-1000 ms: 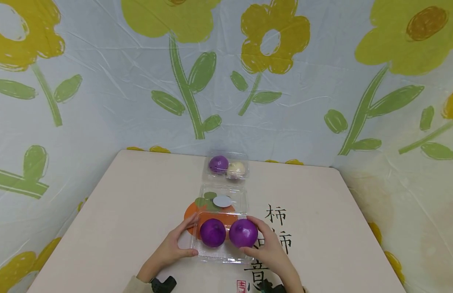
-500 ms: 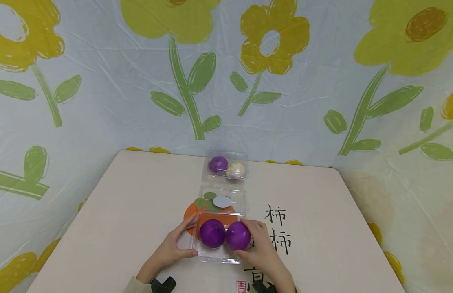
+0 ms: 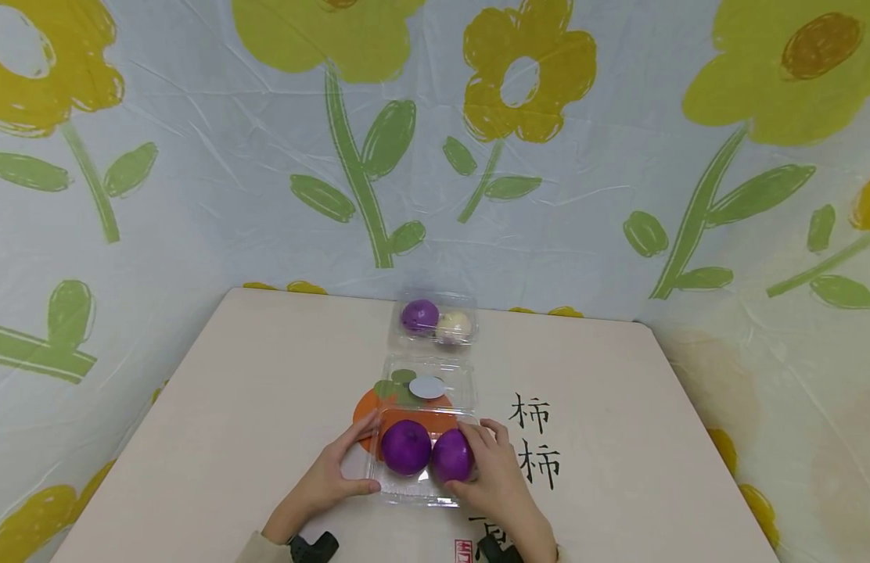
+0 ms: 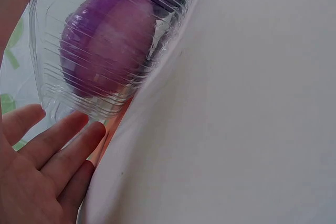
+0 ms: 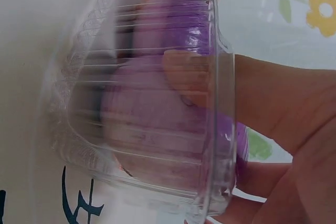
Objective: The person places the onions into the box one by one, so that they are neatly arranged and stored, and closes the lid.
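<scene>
A clear plastic clamshell box (image 3: 424,497) lies with its lid folded back on the table. Inside its left half sits one purple onion (image 3: 406,448). My right hand (image 3: 501,477) grips a second purple onion (image 3: 451,456) at the box's right half, against the first. In the right wrist view, the thumb (image 5: 189,74) reaches over the rim and presses that onion behind the ribbed wall. My left hand (image 3: 329,473) rests at the box's left side, thumb near the front corner, index at the far one. Its fairly straight fingers (image 4: 65,150) lie against the box in the left wrist view.
Behind the open lid (image 3: 459,383) stands another clear box (image 3: 470,301), containing a purple onion (image 3: 419,317) and a pale one (image 3: 453,326). The pale tabletop (image 3: 294,352) bears a printed persimmon (image 3: 363,403) and black characters. A flowered cloth (image 3: 583,203) hangs around it.
My right hand has moved left with the second purple onion, from the box's right edge to beside the first one, which has shifted slightly left. My left hand has stayed put.
</scene>
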Demonstrator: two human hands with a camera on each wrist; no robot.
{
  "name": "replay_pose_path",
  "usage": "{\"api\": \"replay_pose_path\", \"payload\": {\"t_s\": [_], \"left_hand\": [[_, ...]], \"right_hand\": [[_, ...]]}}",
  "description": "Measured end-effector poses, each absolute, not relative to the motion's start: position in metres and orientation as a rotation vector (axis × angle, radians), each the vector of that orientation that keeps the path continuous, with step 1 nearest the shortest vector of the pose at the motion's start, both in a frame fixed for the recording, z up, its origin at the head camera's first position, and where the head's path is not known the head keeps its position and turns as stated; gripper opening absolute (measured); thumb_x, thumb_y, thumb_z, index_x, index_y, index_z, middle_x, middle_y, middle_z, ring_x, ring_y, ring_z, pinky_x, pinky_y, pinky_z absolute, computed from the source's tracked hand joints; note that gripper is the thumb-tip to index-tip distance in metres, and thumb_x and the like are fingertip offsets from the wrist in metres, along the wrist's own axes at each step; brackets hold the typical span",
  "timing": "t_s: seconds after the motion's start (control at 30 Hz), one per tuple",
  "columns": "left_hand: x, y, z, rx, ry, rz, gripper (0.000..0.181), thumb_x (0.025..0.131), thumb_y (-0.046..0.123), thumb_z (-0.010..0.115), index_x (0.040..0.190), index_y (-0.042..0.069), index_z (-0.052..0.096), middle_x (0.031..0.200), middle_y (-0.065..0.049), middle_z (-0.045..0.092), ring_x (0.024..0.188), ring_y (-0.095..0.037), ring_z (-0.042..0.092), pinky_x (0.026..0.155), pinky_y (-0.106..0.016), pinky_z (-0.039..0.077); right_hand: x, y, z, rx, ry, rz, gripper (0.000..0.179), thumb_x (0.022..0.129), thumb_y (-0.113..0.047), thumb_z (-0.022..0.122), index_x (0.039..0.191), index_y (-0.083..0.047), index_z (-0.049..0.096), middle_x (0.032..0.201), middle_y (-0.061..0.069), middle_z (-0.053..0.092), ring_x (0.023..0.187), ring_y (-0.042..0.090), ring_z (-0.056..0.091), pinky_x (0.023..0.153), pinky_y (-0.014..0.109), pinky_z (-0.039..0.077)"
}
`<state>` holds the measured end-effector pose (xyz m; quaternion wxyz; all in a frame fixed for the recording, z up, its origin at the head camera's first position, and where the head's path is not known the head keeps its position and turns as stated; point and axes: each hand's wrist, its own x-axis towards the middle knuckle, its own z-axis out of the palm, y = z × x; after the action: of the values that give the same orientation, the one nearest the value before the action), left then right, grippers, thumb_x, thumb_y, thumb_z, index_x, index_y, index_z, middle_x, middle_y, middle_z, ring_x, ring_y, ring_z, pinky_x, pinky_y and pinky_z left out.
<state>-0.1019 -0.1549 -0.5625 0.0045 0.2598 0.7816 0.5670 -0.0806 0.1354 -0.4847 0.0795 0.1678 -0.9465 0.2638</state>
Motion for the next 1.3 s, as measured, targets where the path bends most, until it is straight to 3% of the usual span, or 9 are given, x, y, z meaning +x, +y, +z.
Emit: {"api": "replay_pose_path", "payload": {"t_s": [0.33, 0.6, 0.83, 1.3], "left_hand": [[-0.104, -0.1556, -0.565, 0.84, 2.454, 1.776, 0.105, 0.072, 0.013, 0.089, 0.157, 0.013, 0.028, 0.152, -0.006, 0.045, 0.135, -0.02, 0.047, 0.112, -0.017, 0.019], [-0.1023, -0.1548, -0.5621, 0.81, 2.441, 1.777, 0.104, 0.072, 0.012, 0.089, 0.157, 0.013, 0.028, 0.152, -0.005, 0.046, 0.135, -0.019, 0.047, 0.113, -0.019, 0.021], [-0.1029, -0.1552, -0.5639, 0.828, 2.449, 1.774, 0.105, 0.072, 0.013, 0.089, 0.157, 0.012, 0.028, 0.152, -0.007, 0.046, 0.135, -0.019, 0.047, 0.112, -0.017, 0.021], [-0.104, -0.1549, -0.5664, 0.877, 2.452, 1.779, 0.105, 0.073, 0.013, 0.089, 0.157, 0.01, 0.027, 0.152, -0.01, 0.045, 0.134, -0.02, 0.048, 0.112, -0.016, 0.02]], "right_hand": [[-0.0824, 0.1363, -0.4853, 0.488, -2.868, 0.778, 0.086, 0.059, -0.023, 0.094, 0.134, -0.002, 0.058, 0.13, 0.011, 0.059, 0.128, 0.036, 0.041, 0.097, 0.059, 0.046], [-0.0809, 0.1396, -0.4842, 0.485, -2.84, 0.882, 0.079, 0.069, -0.037, 0.089, 0.133, -0.003, 0.06, 0.13, 0.011, 0.06, 0.128, 0.035, 0.042, 0.097, 0.061, 0.046], [-0.0803, 0.1423, -0.4869, 0.507, -2.799, 0.914, 0.071, 0.071, -0.039, 0.088, 0.129, -0.006, 0.063, 0.125, 0.01, 0.063, 0.127, 0.035, 0.043, 0.093, 0.061, 0.048], [-0.081, 0.1445, -0.4854, 0.493, -2.839, 0.99, 0.066, 0.074, -0.04, 0.086, 0.127, -0.007, 0.064, 0.127, 0.009, 0.064, 0.13, 0.035, 0.041, 0.097, 0.06, 0.046]]}}
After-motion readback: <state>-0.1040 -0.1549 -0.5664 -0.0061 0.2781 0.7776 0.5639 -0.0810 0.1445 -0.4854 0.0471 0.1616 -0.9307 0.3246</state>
